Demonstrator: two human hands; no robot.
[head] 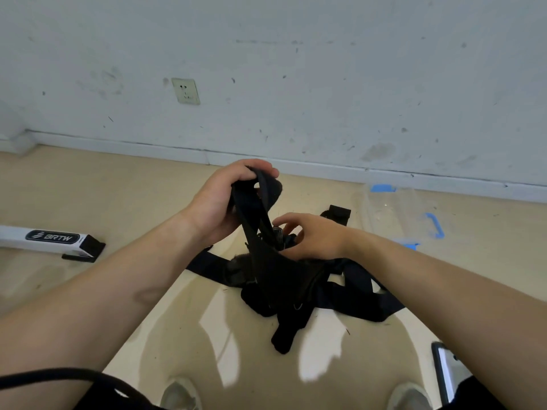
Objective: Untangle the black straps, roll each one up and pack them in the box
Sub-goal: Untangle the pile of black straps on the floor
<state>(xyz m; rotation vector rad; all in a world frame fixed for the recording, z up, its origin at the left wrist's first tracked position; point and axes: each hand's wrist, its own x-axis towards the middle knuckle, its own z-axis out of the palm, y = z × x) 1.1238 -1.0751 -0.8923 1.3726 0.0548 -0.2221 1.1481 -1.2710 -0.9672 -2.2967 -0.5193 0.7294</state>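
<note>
clear box (402, 214), no straps (284, 279) inside

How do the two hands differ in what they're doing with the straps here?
The left hand is raised and closed around a strap loop; the right hand sits lower, fingers spread, picking at the tangle. The left shows its back, the right its thumb side. Both are bare and touching straps.

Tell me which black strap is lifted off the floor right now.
The looped strap pinched in the left hand, pulled up above the tangle. The other straps lie bunched on the floor; the right hand works at the tangle's top.
</note>
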